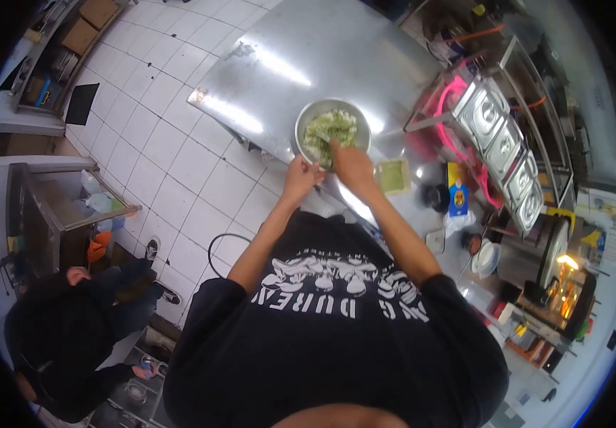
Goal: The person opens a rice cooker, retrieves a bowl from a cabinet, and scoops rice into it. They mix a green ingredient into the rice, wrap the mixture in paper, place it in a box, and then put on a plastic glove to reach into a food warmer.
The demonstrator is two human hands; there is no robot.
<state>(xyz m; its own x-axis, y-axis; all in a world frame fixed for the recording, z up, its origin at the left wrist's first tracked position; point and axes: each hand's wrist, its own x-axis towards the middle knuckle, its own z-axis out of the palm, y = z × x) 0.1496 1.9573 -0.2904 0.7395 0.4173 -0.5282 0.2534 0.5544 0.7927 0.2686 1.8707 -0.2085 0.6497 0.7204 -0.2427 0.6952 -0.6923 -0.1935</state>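
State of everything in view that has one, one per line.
Metal bowl: upright, uncovered, part full
Green-and-white food: loose, unevenly mixed
Right hand: fingers curled, reaching into bowl; grip unclear
Left hand: at bowl's near rim; grip unclear
Square container: uncovered, green contents
Rack pans: lids on
Display case: lit inside
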